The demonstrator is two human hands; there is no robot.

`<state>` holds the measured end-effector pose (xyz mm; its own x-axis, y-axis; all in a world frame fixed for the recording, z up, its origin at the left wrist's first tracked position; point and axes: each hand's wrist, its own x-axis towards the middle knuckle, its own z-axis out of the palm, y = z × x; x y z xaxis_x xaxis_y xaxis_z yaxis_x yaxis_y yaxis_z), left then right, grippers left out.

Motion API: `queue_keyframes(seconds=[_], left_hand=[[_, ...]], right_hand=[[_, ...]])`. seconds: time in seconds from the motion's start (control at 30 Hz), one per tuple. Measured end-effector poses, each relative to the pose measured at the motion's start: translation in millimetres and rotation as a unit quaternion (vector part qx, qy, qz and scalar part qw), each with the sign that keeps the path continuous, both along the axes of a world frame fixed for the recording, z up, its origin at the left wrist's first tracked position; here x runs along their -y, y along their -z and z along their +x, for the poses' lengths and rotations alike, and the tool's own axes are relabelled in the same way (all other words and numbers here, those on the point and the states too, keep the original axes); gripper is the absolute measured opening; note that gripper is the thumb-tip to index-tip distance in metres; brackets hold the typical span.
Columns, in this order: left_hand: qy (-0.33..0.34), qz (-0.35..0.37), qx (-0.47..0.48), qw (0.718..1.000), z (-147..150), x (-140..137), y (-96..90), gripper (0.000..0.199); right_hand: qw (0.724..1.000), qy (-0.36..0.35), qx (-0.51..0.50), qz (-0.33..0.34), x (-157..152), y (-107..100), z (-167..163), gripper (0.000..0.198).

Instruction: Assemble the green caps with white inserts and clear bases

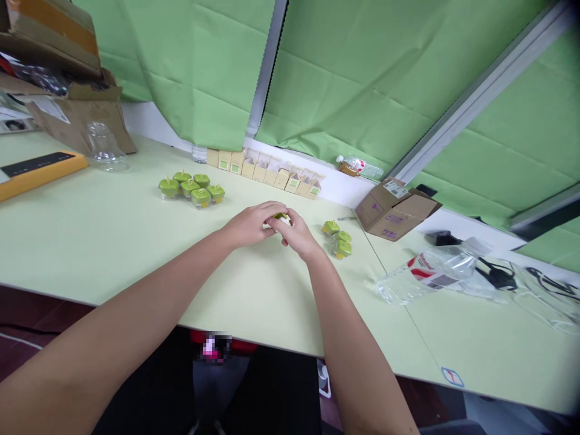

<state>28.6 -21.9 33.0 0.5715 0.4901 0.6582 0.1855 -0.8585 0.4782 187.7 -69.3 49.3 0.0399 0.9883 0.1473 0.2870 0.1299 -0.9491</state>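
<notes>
Both of my hands meet over the middle of the table (254,284). My left hand (251,225) and my right hand (296,232) are closed around one small container with a green lid (281,215), mostly hidden by the fingers. To the left stands a group of several matching green-lidded containers (200,197), clear below with yellow inside. Three more green-lidded containers (343,248) sit just right of my right hand.
Small tan cardboard boxes (272,175) line the wall. At right are an open carton (392,208), a large clear plastic bottle (426,272) and cables (498,275). At left are a glass jar (106,148), a yellow-and-black device (40,172) and a big carton (77,115).
</notes>
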Motion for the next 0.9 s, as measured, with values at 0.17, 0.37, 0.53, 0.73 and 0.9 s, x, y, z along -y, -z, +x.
queue_keyframes(seconds=[0.17,0.37,0.53,0.73,0.9], left_hand=[[-0.085,-0.018,0.069,0.994,-4.8,-14.0,2.0,0.04],[-0.121,-0.049,0.072,0.989,-3.7,-9.2,0.1,0.043],[-0.127,-0.089,0.071,0.985,-2.9,-4.5,-0.7,0.045],[-0.134,-0.1,0.054,0.985,-3.9,-4.1,-1.1,0.046],[-0.135,-0.094,0.049,0.985,-3.4,-3.9,-0.7,0.045]], right_hand=[[0.999,0.025,-0.041,-0.004,-0.2,-5.1,2.3,0.036],[0.992,0.108,-0.019,0.059,-15.2,11.9,10.7,0.031],[0.966,0.166,0.123,0.157,-18.6,21.7,19.0,0.03],[0.936,0.092,0.335,0.059,-15.8,36.6,19.4,0.03],[0.942,0.093,0.319,0.056,-15.9,37.0,21.2,0.037]])
